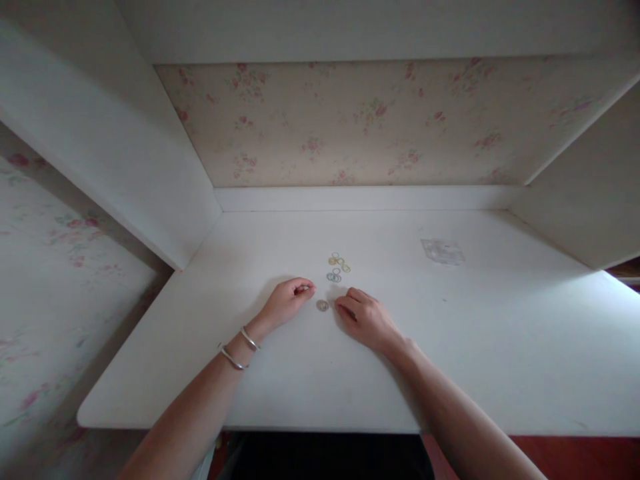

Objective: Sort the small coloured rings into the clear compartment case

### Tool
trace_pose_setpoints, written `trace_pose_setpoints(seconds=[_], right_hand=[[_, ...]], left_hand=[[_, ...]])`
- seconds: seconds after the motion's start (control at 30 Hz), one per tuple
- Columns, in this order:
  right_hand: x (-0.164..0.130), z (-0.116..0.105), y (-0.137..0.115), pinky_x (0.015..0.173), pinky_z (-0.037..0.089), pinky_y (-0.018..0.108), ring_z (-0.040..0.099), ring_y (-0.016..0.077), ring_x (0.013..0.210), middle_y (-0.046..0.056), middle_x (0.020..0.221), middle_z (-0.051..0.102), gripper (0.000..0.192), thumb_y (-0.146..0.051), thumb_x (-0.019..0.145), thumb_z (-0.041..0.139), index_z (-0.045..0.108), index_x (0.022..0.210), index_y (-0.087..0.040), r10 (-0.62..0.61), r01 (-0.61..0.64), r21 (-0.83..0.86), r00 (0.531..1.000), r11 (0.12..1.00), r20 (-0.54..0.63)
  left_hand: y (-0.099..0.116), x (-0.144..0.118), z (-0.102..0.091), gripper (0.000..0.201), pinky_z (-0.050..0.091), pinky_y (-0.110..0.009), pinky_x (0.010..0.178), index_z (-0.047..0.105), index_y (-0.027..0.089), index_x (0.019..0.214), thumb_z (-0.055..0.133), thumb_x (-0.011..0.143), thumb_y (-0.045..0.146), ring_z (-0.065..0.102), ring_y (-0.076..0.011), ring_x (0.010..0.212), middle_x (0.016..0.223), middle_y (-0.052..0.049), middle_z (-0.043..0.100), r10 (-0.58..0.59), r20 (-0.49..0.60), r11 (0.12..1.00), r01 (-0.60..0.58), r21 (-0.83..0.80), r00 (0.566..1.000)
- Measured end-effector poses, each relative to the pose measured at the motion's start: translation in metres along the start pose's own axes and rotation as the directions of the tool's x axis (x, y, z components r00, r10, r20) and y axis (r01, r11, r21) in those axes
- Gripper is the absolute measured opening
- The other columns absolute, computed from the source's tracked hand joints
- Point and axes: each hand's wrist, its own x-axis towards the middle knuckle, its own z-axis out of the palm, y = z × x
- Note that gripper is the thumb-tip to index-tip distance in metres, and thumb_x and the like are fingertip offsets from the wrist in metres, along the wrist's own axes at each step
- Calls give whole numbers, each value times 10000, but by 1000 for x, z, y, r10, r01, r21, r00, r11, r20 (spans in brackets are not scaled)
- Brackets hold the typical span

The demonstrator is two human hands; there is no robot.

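A person's left hand [289,301] pinches a small ring near a lone ring [323,305] on the white counter [475,347], right hand [364,315] resting loose beside it, the ring cluster [337,267] just beyond apparently still unsorted.

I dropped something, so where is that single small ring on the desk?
In the head view, the single ring lies on the white desk between the left hand and right hand, just below the ring cluster.

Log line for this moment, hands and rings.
left hand: pinching something small, unclear | right hand: on desk, fingers curled | single ring: between hands | ring cluster: beyond, untouched
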Motion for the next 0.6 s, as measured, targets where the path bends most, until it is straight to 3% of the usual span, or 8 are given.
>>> trace_pose_setpoints(seconds=[0.37, 0.5, 0.6], right_hand=[[2, 0, 2, 709, 388, 249, 531, 141, 758, 39, 790, 588, 182, -210, 868, 473, 653, 844, -190, -52, 52, 20, 999, 998, 1], [8, 2, 4, 697, 389, 242, 556, 132, 737, 33, 801, 612, 213, -257, 893, 455, 659, 874, -199, 86, -86, 15, 996, 996, -28], [16, 5, 7, 678, 391, 243, 587, 136, 753, 32, 886, 642, 258, -287, 905, 433, 640, 1048, -230, 232, -232, -18, 972, 973, -28]], left_hand=[[-3, 0, 1, 326, 385, -232, 591, 662, 165, 943, 517, 841, 439, 526, -130, 643, 739, -10, 632, 28, 37, 999, -28, 19, 999], [-4, 0, 2, 319, 428, -246, 660, 675, 174, 948, 530, 836, 435, 584, -150, 730, 827, -25, 678, 38, 46, 999, -40, 36, 998], [-5, 1, 3, 307, 446, -255, 697, 681, 180, 952, 538, 834, 425, 606, -158, 762, 869, -30, 696, 35, 42, 998, -37, 47, 998]])
